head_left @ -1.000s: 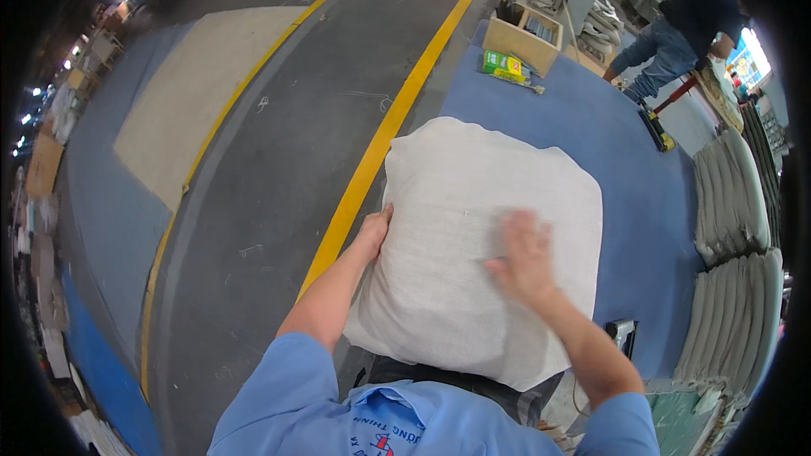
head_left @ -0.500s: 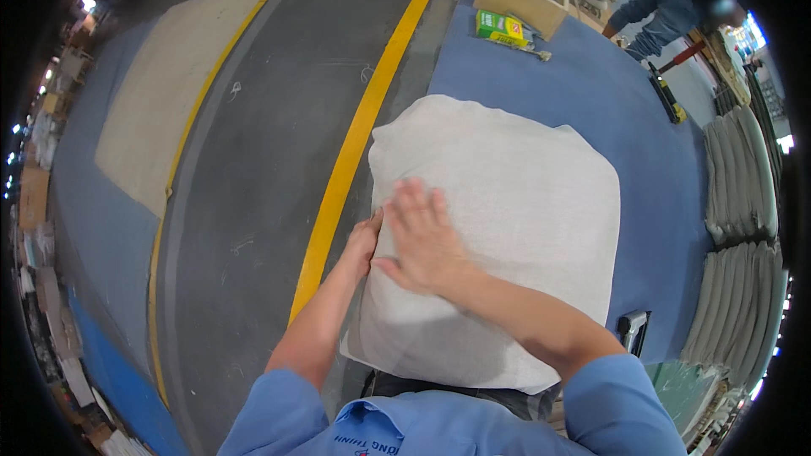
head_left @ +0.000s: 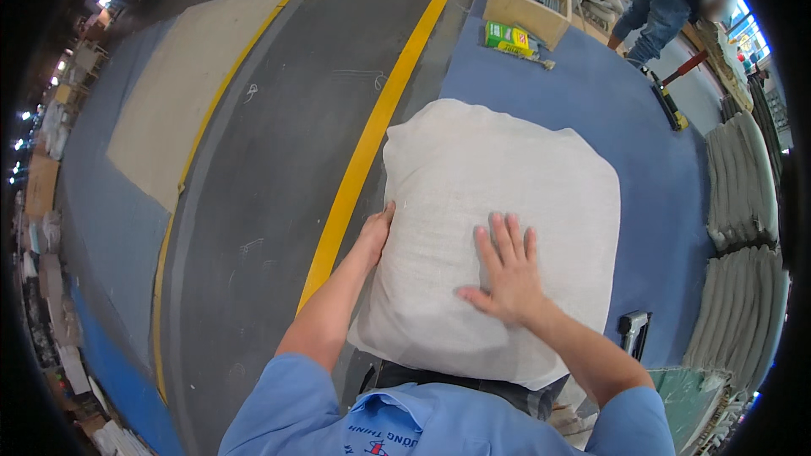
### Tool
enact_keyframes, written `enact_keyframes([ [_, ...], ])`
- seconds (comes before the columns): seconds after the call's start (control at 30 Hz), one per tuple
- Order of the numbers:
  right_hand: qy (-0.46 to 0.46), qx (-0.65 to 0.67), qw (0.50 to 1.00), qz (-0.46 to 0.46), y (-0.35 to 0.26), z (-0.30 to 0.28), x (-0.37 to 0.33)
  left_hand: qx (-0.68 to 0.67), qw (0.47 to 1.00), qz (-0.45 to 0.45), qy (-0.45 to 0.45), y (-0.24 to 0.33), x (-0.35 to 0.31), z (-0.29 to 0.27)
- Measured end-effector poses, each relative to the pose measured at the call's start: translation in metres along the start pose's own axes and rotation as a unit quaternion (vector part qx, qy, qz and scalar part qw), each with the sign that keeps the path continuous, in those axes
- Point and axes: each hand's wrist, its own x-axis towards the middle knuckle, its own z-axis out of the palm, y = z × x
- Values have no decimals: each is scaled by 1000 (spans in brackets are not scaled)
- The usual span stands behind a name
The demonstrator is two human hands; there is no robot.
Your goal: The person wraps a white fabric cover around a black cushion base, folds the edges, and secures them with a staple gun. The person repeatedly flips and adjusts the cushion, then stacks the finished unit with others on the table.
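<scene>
A broad, squarish cushion [head_left: 507, 160] covered in off-white cloth lies in front of me, its cloth edge uneven along the far side. At its left edge is my left hand [head_left: 377, 235], thumb on the rim and the other fingers mostly hidden around the side. My right hand [head_left: 511, 279] rests flat on the cloth, right of the middle, with its fingers spread. Faint creases run through the cloth near the cushion's left and lower parts.
The cushion sits over a blue work surface [head_left: 659, 228]. A silver-black staple gun [head_left: 634, 333] lies near right; a yellow-black tool [head_left: 670, 105], wooden box [head_left: 528, 13] and green-yellow carton [head_left: 508, 37] lie farther off. Stacked padded pieces [head_left: 735, 312] stand right. Another person [head_left: 655, 17] stands far right.
My right hand has slid from the cushion's left side to right of its middle, smoothing across the cloth. My left hand stays at the left edge. The view has shifted slightly.
</scene>
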Motion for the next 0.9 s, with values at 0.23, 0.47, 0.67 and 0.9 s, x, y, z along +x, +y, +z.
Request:
enact_keyframes([
  [0.23, -9, 18, 1000, -21, -64, 25, 46, 28, 999, 24, 22, 2, -13, 7],
  [0.47, -58, 22, 994, -86, -78, 6, 90, -48, 992, 100, -66, -12, -15, -1],
  [0.67, 403, -13, 876, 265, 103, -1, -34, 18, 999, 28, -19, 8, -14, 18],
  [0.9, 119, 216, 771, 587, 141, -46, -111, -20, 997, -9, -71, 10, -20, 23],
])
